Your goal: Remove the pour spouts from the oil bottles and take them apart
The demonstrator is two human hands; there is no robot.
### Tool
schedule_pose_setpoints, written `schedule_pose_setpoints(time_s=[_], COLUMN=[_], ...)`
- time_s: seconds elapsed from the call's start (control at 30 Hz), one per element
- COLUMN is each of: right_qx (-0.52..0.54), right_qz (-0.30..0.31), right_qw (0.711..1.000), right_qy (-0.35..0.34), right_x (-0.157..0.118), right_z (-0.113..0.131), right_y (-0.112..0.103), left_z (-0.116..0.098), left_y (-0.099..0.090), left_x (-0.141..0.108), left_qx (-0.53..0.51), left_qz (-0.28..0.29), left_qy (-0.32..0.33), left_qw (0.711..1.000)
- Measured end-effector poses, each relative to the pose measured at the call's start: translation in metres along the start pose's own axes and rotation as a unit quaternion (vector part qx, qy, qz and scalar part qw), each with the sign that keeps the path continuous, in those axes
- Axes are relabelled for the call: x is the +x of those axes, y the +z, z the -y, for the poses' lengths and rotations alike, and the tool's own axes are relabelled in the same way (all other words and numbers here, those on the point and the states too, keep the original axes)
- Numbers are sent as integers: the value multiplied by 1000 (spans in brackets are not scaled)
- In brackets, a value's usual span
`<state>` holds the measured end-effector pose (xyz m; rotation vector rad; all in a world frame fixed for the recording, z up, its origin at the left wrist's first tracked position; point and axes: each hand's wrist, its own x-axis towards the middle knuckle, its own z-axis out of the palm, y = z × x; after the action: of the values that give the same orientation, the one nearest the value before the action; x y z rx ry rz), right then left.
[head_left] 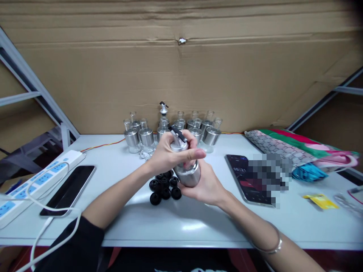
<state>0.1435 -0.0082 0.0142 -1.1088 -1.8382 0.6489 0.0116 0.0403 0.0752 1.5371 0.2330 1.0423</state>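
A glass bottle with a brushed metal sleeve (188,175) is tilted in front of me, above the table. My right hand (205,185) is wrapped round its lower body. Up at the neck, my left hand (163,155) is closed round a pourer top (179,144) with a black flap. Fingers cover most of the joint between top and neck. Just below and left lies a pile of black ribbed stoppers (164,189). Behind the hands stand several similar bottles (146,136) with bare necks, and one wears a pourer top (163,108). Small whitish pieces (146,154) lie partly hidden behind my left hand.
On the left are a power strip (36,185), a dark phone (69,190) and white cables (36,241). To the right lie a phone showing a timer (246,181), a colourful folded bag (300,147) and a yellow packet (321,201). A cardboard wall (181,83) closes off the back.
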Motion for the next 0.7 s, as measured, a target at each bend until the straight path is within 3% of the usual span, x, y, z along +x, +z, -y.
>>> schedule_pose_setpoints(time_s=[0.13,0.3,0.47,0.6,0.7], right_qx=[115,207,338,431,504], right_qz=[127,233,380,423,455], right_qw=[985,950,858,790,720], right_qy=[11,34,69,105,144], right_x=[1,3,3,-1,-4], right_z=[7,13,12,6,-1], right_y=[-8,-15,-15,-9,-2], left_z=[0,2,8,8,5], left_y=[-7,-10,-13,-10,-6], left_x=[0,-2,-2,-2,-2], left_qx=[-72,-125,-168,-180,-174], left_qz=[77,133,220,249,243], left_qy=[-54,-96,-112,-110,-123], left_qw=[993,978,955,945,946])
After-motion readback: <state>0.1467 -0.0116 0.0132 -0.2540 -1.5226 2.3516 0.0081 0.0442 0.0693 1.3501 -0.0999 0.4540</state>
